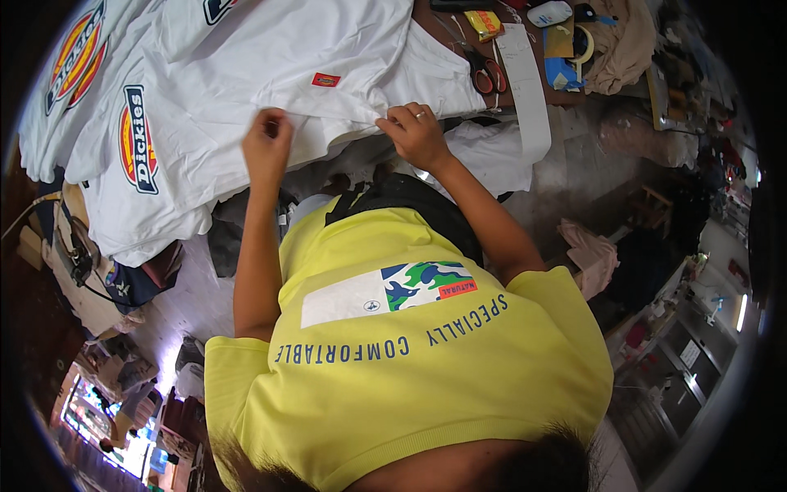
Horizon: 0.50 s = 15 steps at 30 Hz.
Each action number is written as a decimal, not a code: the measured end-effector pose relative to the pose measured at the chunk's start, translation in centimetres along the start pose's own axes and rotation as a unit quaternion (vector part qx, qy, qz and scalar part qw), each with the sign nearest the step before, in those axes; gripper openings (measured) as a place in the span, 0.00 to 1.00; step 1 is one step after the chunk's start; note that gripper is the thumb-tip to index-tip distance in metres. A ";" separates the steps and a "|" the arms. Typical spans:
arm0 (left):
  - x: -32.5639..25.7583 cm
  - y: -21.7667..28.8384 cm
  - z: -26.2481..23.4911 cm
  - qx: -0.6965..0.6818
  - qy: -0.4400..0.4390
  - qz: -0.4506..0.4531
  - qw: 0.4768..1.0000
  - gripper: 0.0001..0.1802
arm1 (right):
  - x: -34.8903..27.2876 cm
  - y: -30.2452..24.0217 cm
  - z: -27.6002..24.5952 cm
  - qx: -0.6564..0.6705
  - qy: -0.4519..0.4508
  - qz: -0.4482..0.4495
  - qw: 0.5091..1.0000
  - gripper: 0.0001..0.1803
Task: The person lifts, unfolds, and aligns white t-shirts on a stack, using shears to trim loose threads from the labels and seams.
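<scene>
A white T-shirt (344, 49) with a small red label (326, 79) is spread over the table in front of me. My left hand (267, 146) is closed at its near edge, fingers curled in a pinch on the cloth. Farther right along the same edge, my right hand (420, 138), a ring on one finger, pinches the fabric between thumb and fingers. The edge runs fairly straight between the two hands, just below the red label. Both fingertips are partly hidden by the curled fingers.
More white shirts with large printed logos (139, 141) lie piled at the left. Scissors (485, 80), a yellow packet (484, 25), a long white strip (525, 90) and a tape roll (583, 45) sit at the right. Brown cloth (621, 49) is bunched beyond. White fabric (484, 156) hangs below the table edge.
</scene>
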State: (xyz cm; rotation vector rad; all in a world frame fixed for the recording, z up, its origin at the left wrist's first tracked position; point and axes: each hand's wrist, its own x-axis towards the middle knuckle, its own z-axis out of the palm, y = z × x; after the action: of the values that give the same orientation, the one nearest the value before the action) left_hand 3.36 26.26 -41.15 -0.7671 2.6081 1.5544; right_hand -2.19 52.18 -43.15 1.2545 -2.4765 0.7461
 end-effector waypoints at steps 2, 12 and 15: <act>-1.8 1.2 1.3 -0.313 -0.190 -0.161 0.917 0.16 | 0.4 -0.3 -0.5 0.005 0.019 -0.011 1.000 0.10; -2.5 3.7 6.2 -0.582 -0.288 -0.368 0.665 0.11 | 1.5 -2.4 -2.9 0.059 0.097 0.006 0.993 0.11; -2.4 4.5 6.0 -0.557 -0.243 -0.318 0.728 0.06 | 1.4 -2.5 -3.2 0.052 0.102 0.006 0.993 0.11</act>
State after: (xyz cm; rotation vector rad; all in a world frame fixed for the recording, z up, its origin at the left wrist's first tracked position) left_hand 2.24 34.00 -39.90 -0.8968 0.6915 2.4324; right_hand -0.98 51.79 -39.05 1.1354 -2.3080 0.9679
